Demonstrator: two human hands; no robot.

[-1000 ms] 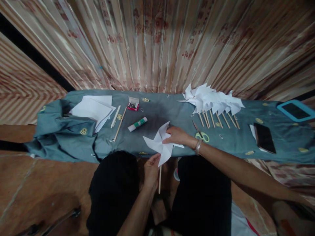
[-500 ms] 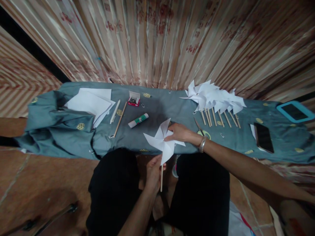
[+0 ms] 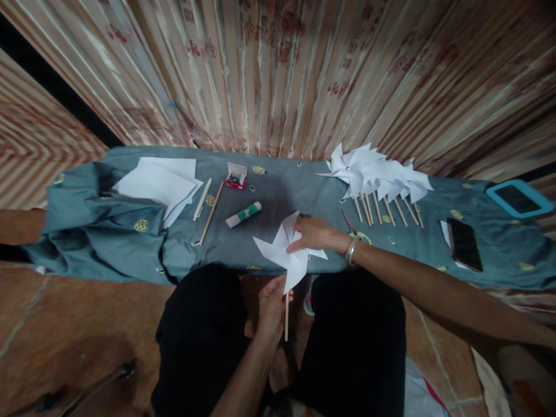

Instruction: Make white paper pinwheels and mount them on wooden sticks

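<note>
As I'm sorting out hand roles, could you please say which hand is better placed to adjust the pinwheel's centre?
Probably the right hand: its thumb lies at the centre of the paper pinwheel, while the left hand holds the wooden stick below.

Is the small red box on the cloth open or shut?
Open: the small red box has its lid raised, and shiny dark pieces show inside.

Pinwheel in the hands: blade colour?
White blades on the pinwheel, best seen in the head view.
</note>
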